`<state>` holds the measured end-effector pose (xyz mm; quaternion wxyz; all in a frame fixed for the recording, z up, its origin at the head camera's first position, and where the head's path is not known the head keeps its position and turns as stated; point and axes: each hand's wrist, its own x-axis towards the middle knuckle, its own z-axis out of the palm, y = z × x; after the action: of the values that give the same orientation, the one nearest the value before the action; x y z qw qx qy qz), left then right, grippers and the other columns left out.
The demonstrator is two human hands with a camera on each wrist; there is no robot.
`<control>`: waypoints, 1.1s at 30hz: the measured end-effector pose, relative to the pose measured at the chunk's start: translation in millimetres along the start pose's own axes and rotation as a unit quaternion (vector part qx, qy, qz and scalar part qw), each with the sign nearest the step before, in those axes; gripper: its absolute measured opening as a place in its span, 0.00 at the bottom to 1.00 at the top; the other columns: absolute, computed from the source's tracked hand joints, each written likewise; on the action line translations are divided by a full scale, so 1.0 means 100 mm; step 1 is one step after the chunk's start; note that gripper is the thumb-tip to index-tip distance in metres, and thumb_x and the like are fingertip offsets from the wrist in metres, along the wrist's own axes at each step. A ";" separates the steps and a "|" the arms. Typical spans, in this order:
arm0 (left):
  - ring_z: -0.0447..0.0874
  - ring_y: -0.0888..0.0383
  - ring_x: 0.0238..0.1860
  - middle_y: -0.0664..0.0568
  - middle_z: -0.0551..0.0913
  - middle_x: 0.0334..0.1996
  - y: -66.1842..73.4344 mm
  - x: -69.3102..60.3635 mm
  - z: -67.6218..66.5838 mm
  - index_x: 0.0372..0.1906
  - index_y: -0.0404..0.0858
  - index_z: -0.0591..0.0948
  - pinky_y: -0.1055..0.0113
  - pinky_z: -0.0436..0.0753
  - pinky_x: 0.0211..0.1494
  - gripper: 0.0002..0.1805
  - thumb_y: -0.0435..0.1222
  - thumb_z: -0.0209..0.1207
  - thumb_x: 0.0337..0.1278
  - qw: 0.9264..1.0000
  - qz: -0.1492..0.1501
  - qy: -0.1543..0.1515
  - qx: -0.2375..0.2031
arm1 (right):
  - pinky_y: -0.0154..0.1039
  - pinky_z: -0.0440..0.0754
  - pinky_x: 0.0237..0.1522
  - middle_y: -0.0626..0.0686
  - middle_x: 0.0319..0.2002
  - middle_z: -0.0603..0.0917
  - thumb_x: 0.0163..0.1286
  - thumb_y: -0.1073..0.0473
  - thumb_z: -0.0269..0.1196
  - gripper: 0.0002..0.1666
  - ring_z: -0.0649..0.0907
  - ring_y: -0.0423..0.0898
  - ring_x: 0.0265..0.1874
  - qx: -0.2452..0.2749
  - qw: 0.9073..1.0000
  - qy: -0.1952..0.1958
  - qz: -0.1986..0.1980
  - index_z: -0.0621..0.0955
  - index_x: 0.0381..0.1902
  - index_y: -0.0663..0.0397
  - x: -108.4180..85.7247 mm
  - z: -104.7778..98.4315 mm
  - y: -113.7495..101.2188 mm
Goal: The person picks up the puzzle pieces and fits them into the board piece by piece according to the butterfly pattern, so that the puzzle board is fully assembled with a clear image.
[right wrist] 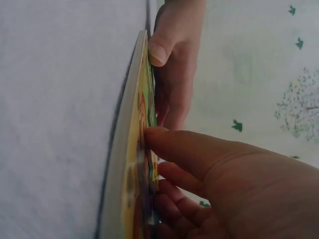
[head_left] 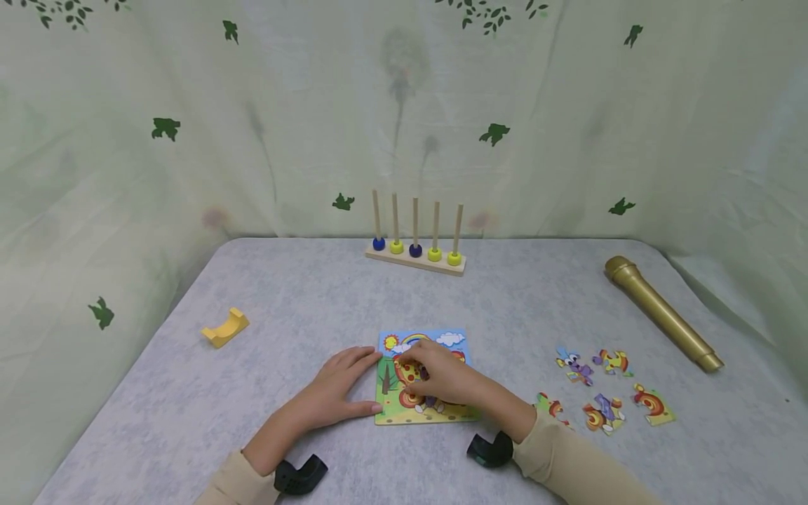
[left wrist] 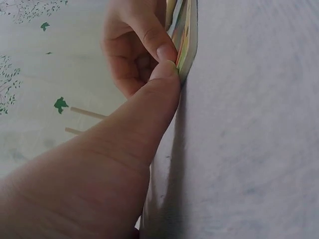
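A square picture puzzle (head_left: pixel 390 414) lies flat on the table, with a sun, a rainbow and a tree printed on it. My left hand (head_left: pixel 337 389) lies at its left edge, thumb and fingers extended and spread. On the picture, my right hand (head_left: pixel 445 375) has its thumb and forefinger around a red-spotted yellow puzzle piece (head_left: pixel 408 373). In the right wrist view, the thumb (right wrist: pixel 167 139) touches the puzzle face, with the other fingers bent beyond it. The right hand hides much of the picture. Both wrists carry black bands.
Several loose puzzle pieces (head_left: pixel 604 414) lie at the right, one beside the right sleeve. Behind them rests a gold microphone-shaped tube (head_left: pixel 663 312). A peg rack (head_left: pixel 415 258) with blue and yellow beads stands at the back. A yellow curved block (head_left: pixel 226 328) sits at the left.
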<state>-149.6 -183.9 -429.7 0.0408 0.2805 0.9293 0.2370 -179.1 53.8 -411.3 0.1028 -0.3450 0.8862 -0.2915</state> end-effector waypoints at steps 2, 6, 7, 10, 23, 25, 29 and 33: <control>0.49 0.49 0.66 0.51 0.57 0.66 0.00 0.00 0.00 0.67 0.46 0.59 0.48 0.52 0.62 0.45 0.63 0.55 0.45 1.000 0.002 0.001 0.000 | 0.36 0.71 0.46 0.46 0.46 0.74 0.58 0.51 0.64 0.24 0.71 0.39 0.44 0.000 1.000 0.002 -0.002 0.77 0.52 0.52 0.00 0.01 0.01; 0.50 0.49 0.65 0.52 0.58 0.65 -0.01 0.01 0.01 0.66 0.49 0.62 0.47 0.52 0.62 0.42 0.63 0.55 0.46 1.000 0.021 0.007 0.004 | 0.34 0.71 0.45 0.45 0.47 0.73 0.58 0.50 0.64 0.24 0.71 0.39 0.44 0.010 1.000 0.011 -0.002 0.77 0.52 0.51 0.01 0.03 0.03; 0.51 0.48 0.65 0.51 0.58 0.65 -0.01 0.02 0.01 0.66 0.50 0.63 0.47 0.52 0.62 0.41 0.62 0.55 0.46 0.999 0.030 0.009 0.006 | 0.34 0.71 0.45 0.45 0.47 0.73 0.58 0.51 0.64 0.24 0.71 0.39 0.44 0.013 1.000 0.013 -0.004 0.77 0.52 0.50 0.02 0.04 0.03; 0.52 0.44 0.64 0.50 0.60 0.64 -0.01 0.02 0.02 0.64 0.52 0.66 0.44 0.52 0.60 0.37 0.60 0.55 0.48 0.998 0.053 0.016 0.012 | 0.35 0.71 0.45 0.45 0.48 0.72 0.58 0.51 0.64 0.24 0.71 0.39 0.45 0.018 1.000 0.019 -0.010 0.76 0.52 0.50 0.02 0.05 0.04; 0.52 0.42 0.64 0.47 0.60 0.64 0.01 0.01 0.00 0.63 0.50 0.68 0.42 0.52 0.60 0.36 0.60 0.55 0.49 0.999 0.048 0.009 0.020 | 0.40 0.67 0.42 0.43 0.42 0.72 0.54 0.47 0.65 0.22 0.71 0.40 0.39 0.006 0.999 0.049 0.021 0.80 0.47 0.47 0.00 0.05 0.06; 0.52 0.42 0.64 0.47 0.60 0.64 0.02 0.00 0.00 0.63 0.50 0.67 0.43 0.52 0.60 0.36 0.60 0.55 0.49 0.999 0.045 0.008 0.021 | 0.39 0.67 0.40 0.42 0.41 0.71 0.55 0.47 0.65 0.22 0.71 0.40 0.38 0.007 0.999 0.044 0.019 0.80 0.48 0.47 -0.01 0.03 0.05; 0.52 0.42 0.64 0.47 0.59 0.65 0.02 0.00 -0.01 0.64 0.50 0.67 0.43 0.51 0.60 0.36 0.60 0.55 0.49 0.999 0.043 0.005 0.024 | 0.38 0.69 0.42 0.43 0.43 0.71 0.56 0.49 0.65 0.22 0.71 0.40 0.40 0.009 0.999 0.028 0.015 0.79 0.50 0.46 -0.02 0.00 0.06; 0.52 0.42 0.64 0.48 0.59 0.65 0.02 0.01 -0.01 0.64 0.50 0.66 0.42 0.51 0.60 0.36 0.60 0.54 0.49 0.999 0.044 0.004 0.023 | 0.39 0.71 0.44 0.45 0.45 0.72 0.57 0.49 0.64 0.22 0.72 0.41 0.44 0.017 1.000 0.007 0.014 0.78 0.51 0.45 -0.01 -0.03 0.08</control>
<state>-149.4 -182.2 -428.2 0.0205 0.3208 0.9215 0.2179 -183.7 60.8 -413.6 0.1067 -0.3292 0.8863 -0.3079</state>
